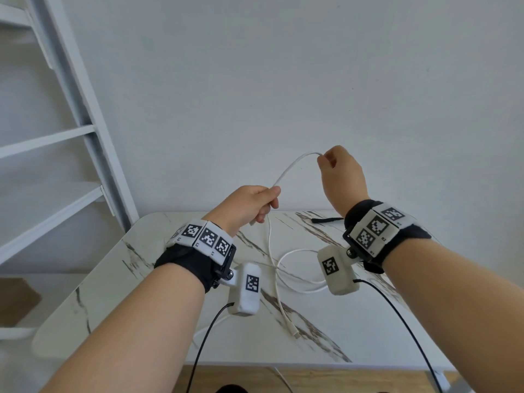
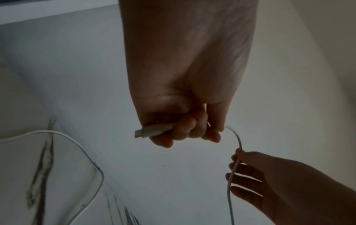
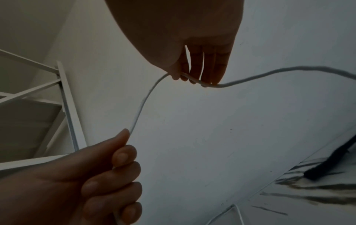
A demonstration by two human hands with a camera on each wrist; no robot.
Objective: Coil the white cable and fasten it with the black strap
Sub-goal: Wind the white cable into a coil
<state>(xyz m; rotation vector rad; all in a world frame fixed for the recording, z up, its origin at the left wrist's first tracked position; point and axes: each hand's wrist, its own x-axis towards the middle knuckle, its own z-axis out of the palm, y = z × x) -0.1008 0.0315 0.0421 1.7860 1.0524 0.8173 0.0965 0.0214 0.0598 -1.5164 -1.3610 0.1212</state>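
Note:
Above the marble table (image 1: 158,304), my left hand (image 1: 255,207) grips one end of the white cable (image 1: 286,173); its plug (image 2: 152,131) sticks out of my fist. The cable arcs up and right to my right hand (image 1: 330,163), which pinches it higher up. In the right wrist view the cable (image 3: 142,105) runs between my right fingertips (image 3: 194,79) and away to the right. The rest of the cable (image 1: 295,287) lies in loose loops on the table, its other plug (image 1: 295,333) near the front. The black strap (image 1: 326,220) lies flat at the table's far edge, under my right wrist.
A white ladder-like frame (image 1: 82,131) stands at the left against the white wall. Black leads (image 1: 204,338) run from the wrist cameras down past the table's front edge. Wooden floor (image 1: 340,381) shows below the table.

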